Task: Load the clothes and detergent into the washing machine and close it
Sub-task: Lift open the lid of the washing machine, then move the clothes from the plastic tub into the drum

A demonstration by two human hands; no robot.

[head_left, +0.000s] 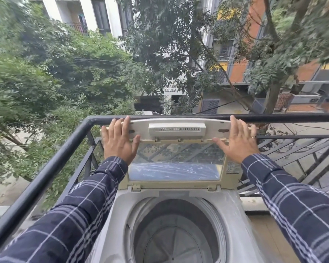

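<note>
A grey top-loading washing machine stands right below me on a balcony. Its drum is uncovered and I see no clothes or detergent in it. The cream folding lid with a clear window stands upright against the railing. My left hand grips the lid's upper left edge, fingers over the top. My right hand, with a ring on one finger, holds the upper right edge the same way. Both sleeves are dark blue plaid.
A black metal railing runs along the left and just behind the lid. Beyond it are trees, a street far below and apartment buildings. A strip of balcony ledge lies to the machine's right.
</note>
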